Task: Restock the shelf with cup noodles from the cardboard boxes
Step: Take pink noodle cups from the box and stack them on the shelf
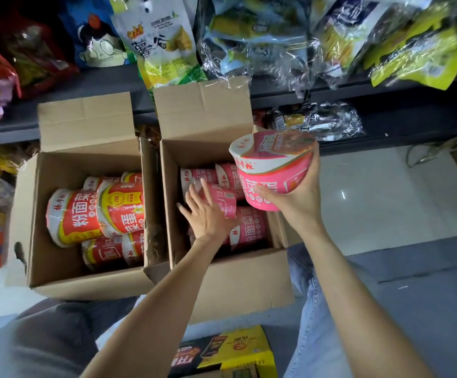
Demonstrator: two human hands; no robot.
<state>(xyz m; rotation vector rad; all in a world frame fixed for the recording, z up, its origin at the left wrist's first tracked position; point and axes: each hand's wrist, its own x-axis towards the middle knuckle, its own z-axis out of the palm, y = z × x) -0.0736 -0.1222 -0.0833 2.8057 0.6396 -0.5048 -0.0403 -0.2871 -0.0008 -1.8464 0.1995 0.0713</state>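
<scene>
Two open cardboard boxes stand on the floor below the shelf. The left box (44,274) holds several red cup noodles (74,214) lying on their sides. The right box (238,279) holds several pink cup noodles (249,227). My right hand (298,197) grips one pink cup noodle (271,165) from below, lifted above the right box's right side, its lid tilted toward the shelf. My left hand (208,211) reaches into the right box, fingers spread and resting on a pink cup (222,196) lying there.
A dark shelf (385,124) runs across the back, with hanging and stacked snack bags (164,42) above the boxes and foil packs (317,124) on a lower level. A yellow and black carton (230,353) lies near my knees. White floor tiles (385,195) spread to the right.
</scene>
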